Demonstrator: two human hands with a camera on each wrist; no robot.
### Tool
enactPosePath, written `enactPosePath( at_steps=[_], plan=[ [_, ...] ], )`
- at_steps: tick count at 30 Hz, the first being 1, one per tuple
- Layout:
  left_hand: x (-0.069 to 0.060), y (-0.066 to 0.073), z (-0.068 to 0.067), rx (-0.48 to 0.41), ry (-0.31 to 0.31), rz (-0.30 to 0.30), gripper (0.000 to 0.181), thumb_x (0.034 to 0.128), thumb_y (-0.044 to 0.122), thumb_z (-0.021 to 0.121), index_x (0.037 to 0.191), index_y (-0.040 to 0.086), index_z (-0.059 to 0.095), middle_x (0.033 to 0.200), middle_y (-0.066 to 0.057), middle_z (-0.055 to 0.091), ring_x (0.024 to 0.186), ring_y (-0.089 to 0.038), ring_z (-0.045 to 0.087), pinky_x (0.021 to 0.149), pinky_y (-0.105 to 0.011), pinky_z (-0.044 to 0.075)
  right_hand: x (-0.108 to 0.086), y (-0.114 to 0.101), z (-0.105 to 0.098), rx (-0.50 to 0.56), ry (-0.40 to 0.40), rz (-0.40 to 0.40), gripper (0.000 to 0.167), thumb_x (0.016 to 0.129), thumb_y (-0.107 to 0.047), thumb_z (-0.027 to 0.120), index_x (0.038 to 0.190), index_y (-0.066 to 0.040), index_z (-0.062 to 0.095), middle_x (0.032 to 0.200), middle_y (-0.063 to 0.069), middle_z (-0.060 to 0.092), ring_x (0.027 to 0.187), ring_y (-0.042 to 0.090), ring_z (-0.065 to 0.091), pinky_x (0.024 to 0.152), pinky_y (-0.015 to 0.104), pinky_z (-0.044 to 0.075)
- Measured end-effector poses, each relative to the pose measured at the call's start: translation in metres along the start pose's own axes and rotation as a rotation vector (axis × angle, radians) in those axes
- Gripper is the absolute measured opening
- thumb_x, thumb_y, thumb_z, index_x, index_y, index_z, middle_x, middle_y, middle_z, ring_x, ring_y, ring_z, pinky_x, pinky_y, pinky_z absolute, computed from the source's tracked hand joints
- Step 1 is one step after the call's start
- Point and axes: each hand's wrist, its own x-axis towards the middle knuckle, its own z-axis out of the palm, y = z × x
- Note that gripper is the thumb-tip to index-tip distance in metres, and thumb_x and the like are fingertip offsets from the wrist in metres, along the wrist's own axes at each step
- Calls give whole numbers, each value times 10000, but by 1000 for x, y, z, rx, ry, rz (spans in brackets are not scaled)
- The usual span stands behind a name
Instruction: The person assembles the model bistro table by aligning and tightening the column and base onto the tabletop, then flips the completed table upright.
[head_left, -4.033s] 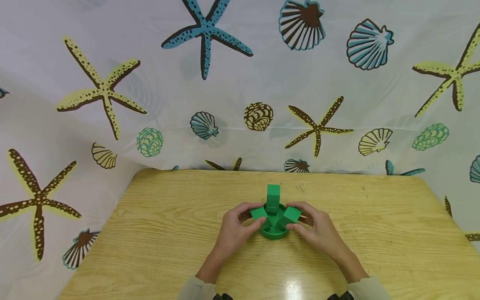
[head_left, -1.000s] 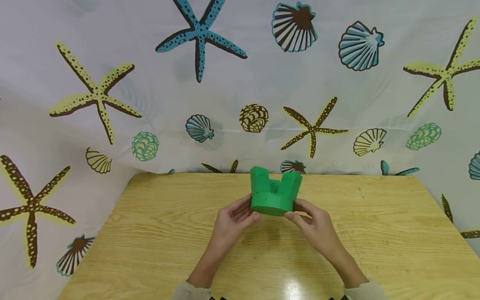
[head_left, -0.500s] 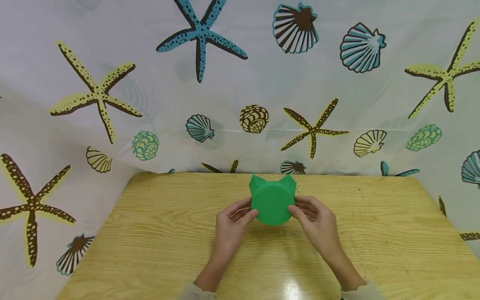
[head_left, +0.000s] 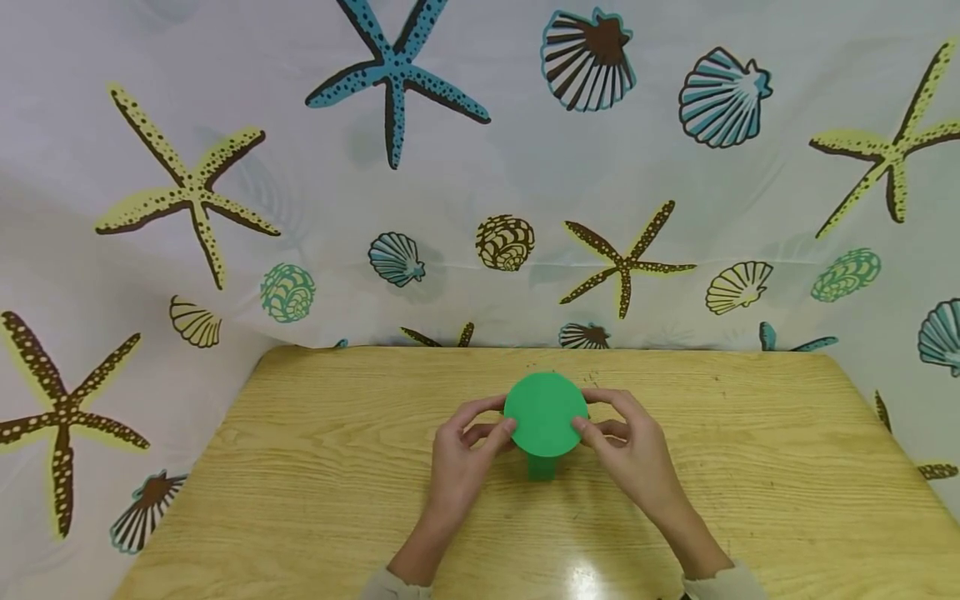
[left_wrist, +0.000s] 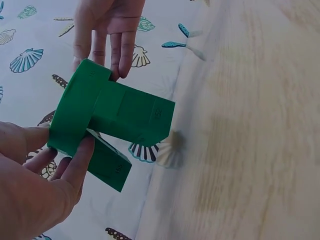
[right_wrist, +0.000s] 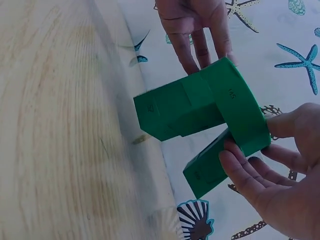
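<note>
A green round base with block-shaped posts (head_left: 546,414) is held upside down above the table, its flat disc facing up in the head view. One post shows below the disc there; the wrist views show posts pointing down, with small printed markings on them. My left hand (head_left: 459,454) grips the left edge, thumb on the flat face and fingers behind. The right hand (head_left: 636,442) holds the opposite edge in the same way. In the left wrist view the green piece (left_wrist: 125,107) sits between both hands; the right wrist view shows it (right_wrist: 185,105) likewise.
The wooden table (head_left: 337,467) spreads beneath and around the hands. A white cloth (head_left: 465,183) printed with starfish and shells hangs behind the table and along its sides.
Four seconds ago the green piece had its posts up, the hands at two posts. Both hands then lifted it and tipped it over, so the flat underside now faces up.
</note>
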Motion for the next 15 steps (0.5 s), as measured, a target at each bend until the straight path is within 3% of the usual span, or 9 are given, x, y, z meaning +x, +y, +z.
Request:
enactPosePath(
  at_steps=[10, 15],
  plan=[
    [0, -8, -3, 94, -81, 4, 413, 983, 58, 695, 1389, 96, 630, 1281, -165, 593, 956, -280, 719, 818, -340, 613, -1, 8, -2, 36, -49, 32, 377, 996, -87, 692, 1363, -54, 618, 1360, 148, 607, 907, 243, 744, 782, 475, 615],
    [-1, -12, -3, 94, -89, -2, 414, 991, 59, 686, 1399, 89, 625, 1277, -175, 580, 964, -291, 719, 821, -366, 616, -1, 14, -2, 44, -67, 28, 367, 1000, -85, 684, 1360, -49, 622, 1376, 134, 610, 909, 237, 743, 793, 482, 612]
  ],
)
